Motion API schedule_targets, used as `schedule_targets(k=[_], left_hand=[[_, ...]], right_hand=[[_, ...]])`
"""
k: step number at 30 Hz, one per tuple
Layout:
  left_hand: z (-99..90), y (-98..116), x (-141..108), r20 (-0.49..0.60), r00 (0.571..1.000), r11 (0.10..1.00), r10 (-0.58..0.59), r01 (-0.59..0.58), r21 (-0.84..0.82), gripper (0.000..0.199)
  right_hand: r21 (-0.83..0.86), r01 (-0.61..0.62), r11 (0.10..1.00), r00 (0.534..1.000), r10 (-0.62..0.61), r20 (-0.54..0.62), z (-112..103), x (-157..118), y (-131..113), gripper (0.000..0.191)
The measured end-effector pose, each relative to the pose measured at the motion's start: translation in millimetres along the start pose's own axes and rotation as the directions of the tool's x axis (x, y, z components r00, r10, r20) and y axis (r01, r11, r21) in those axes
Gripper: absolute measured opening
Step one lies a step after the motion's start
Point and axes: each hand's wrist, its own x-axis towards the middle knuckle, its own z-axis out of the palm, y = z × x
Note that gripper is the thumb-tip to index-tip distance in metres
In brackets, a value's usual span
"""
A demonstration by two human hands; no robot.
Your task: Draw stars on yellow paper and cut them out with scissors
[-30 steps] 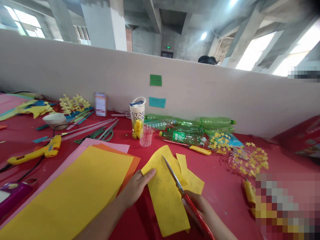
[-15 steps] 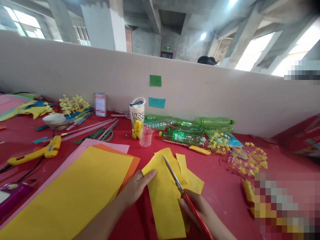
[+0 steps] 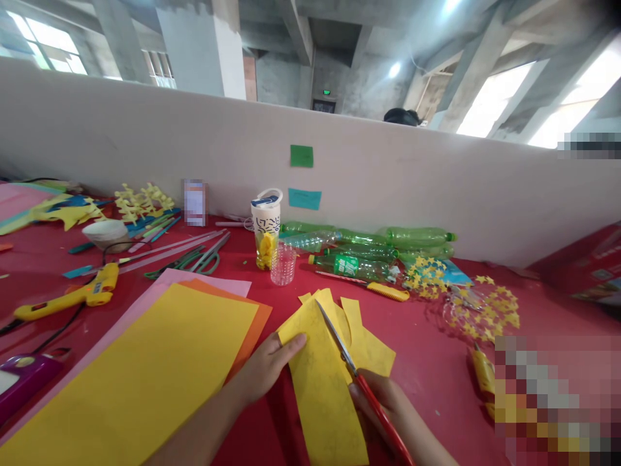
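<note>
My left hand point(image 3: 272, 362) pinches the left edge of a yellow paper piece point(image 3: 327, 401), thumb on top. Red-handled scissors point(image 3: 359, 375) are in my right hand point(image 3: 381, 391), their blades lying over the paper and pointing up and to the left. The blades look nearly closed. Other yellow paper scraps point(image 3: 376, 349) lie under and to the right of the held piece. Left of my left hand is a stack of large sheets, with a yellow sheet point(image 3: 160, 362) on top, above an orange one point(image 3: 257, 330) and a pink one point(image 3: 228, 285).
A clear plastic cup piece point(image 3: 283, 265) and a tumbler point(image 3: 266, 226) stand beyond the paper. Green bottles point(image 3: 361, 266), a yellow cutter point(image 3: 388, 291) and star decorations point(image 3: 485, 310) lie to the right. A yellow glue gun point(image 3: 72, 304) lies at left.
My left hand has moved slightly right, and the held paper has shifted and turned a little, its lower end moving right. The scissors have hardly moved.
</note>
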Motion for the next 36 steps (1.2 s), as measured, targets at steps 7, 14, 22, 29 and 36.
schedule_targets(k=[7,14,22,29,36], left_hand=[[0.9,-2.5,0.8,0.003,1.000,1.000,-0.014,0.014,-0.014,0.036],[2.0,-7.2,1.8,0.020,1.000,0.999,0.024,-0.025,0.043,0.030],[-2.2,-18.5,4.8,-0.146,0.989,0.998,-0.007,0.016,0.058,0.023],[-2.0,-31.2,10.0,-0.204,0.976,0.996,-0.082,0.076,-0.037,0.023],[19.3,-22.0,5.7,0.021,1.000,0.993,0.010,-0.007,-0.120,0.032]], right_hand=[[-0.044,0.030,0.999,0.999,-0.031,-0.023,0.0,0.2,1.0,0.051],[-0.036,0.083,0.996,0.996,-0.083,0.013,-1.0,-2.2,-3.7,0.045],[-0.045,0.048,0.998,0.997,-0.051,-0.055,-3.8,2.2,1.3,0.047],[0.027,0.016,1.000,0.995,-0.013,-0.102,-7.0,2.8,5.3,0.033],[0.014,0.097,0.995,0.969,-0.091,-0.228,-2.1,0.1,3.9,0.024]])
